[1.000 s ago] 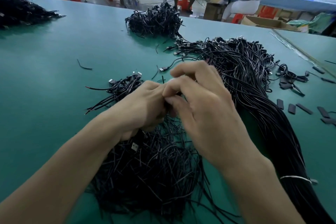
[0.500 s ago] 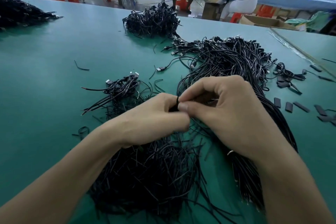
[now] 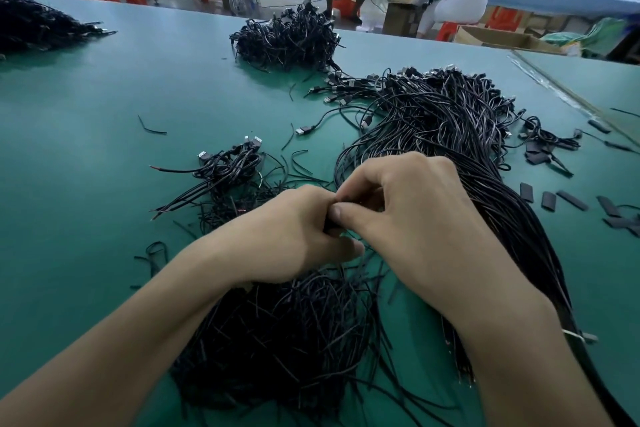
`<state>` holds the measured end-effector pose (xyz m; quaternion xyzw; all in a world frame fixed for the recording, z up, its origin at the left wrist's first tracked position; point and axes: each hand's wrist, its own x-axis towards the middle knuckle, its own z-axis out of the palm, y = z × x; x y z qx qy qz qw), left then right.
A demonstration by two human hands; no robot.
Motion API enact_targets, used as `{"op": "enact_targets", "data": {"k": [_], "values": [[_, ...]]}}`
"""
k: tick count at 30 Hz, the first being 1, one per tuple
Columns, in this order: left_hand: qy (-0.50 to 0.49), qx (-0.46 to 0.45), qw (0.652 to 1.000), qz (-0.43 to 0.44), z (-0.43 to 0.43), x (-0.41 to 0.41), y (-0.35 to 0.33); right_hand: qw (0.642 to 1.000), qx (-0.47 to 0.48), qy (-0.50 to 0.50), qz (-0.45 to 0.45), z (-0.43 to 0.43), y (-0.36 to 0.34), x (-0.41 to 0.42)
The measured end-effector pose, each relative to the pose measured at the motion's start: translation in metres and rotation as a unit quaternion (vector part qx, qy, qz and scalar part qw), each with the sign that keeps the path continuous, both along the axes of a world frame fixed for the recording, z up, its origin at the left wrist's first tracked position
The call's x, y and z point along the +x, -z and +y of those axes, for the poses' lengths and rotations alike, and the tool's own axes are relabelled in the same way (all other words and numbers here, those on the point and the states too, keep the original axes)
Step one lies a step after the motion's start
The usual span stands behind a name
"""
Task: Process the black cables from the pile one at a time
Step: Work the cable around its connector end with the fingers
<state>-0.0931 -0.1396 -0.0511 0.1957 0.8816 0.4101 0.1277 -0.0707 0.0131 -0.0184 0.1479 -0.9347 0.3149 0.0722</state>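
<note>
Hardly anything has shifted since half a second ago: my left hand (image 3: 294, 236) and right hand (image 3: 415, 229) meet thumb to thumb, fingers curled, pinching one mostly hidden black cable (image 3: 328, 226), while the pile (image 3: 502, 204) runs 11-to-5 at 3 o'clock, nearest the right hand.

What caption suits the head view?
Left hand and right hand pinch one thin black cable over a black cable pile on the green table.

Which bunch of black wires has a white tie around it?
The long black cable bundle on the right; a white tie wraps its near end. No tie shows on the other heaps.
</note>
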Motion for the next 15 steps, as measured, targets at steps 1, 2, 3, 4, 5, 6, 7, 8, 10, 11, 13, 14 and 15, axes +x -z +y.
{"op": "enact_targets", "data": {"k": [1, 2, 3, 4, 5, 6, 7, 8, 10, 11, 13, 14, 15], "values": [[-0.008, -0.003, 1.0, 0.003, 0.0, 0.0, 0.001, 1.0, 0.008, -0.001, 0.003, -0.001, 0.0, 0.0], [-0.011, -0.005, 1.0, 0.007, -0.001, 0.0, 0.001, 1.0, 0.014, -0.003, 0.002, -0.002, 0.001, 0.0], [-0.012, -0.006, 1.0, 0.011, 0.0, 0.0, 0.001, 1.0, 0.016, -0.004, -0.004, -0.002, 0.001, -0.001], [-0.01, -0.008, 1.0, 0.012, 0.0, 0.0, 0.0, 1.0, 0.017, -0.005, -0.01, -0.002, 0.002, -0.002], [-0.011, -0.008, 1.0, 0.015, 0.0, 0.0, 0.0, 1.0, 0.02, -0.005, -0.013, -0.003, 0.003, -0.002], [-0.014, 0.002, 1.0, 0.019, 0.0, 0.001, 0.0, 1.0, 0.026, -0.005, -0.011, -0.003, 0.004, -0.003], [-0.016, 0.022, 0.999, 0.022, 0.0, 0.002, 0.001, 1.0, 0.031, -0.003, -0.003, -0.004, 0.004, -0.003], [-0.017, 0.054, 0.998, 0.018, 0.001, 0.004, -0.002, 0.999, 0.034, 0.001, 0.008, -0.005, 0.005, -0.003], [-0.021, 0.131, 0.991, -0.024, 0.002, 0.003, -0.006, 0.999, 0.029, 0.011, 0.034, -0.007, 0.006, -0.003], [-0.038, 0.147, 0.987, -0.051, 0.003, -0.001, -0.008, 0.999, 0.022, 0.015, 0.046, -0.007, 0.006, -0.004], [-0.037, 0.139, 0.981, -0.129, 0.0, -0.001, -0.008, 0.998, -0.004, 0.017, 0.067, -0.005, 0.006, -0.006], [-0.031, 0.159, 0.972, -0.168, 0.0, -0.003, -0.008, 0.997, -0.017, 0.014, 0.076, -0.003, 0.006, -0.006], [-0.039, 0.219, 0.954, -0.2, 0.003, -0.006, -0.01, 0.996, -0.026, 0.01, 0.085, -0.003, 0.005, -0.006]]}}
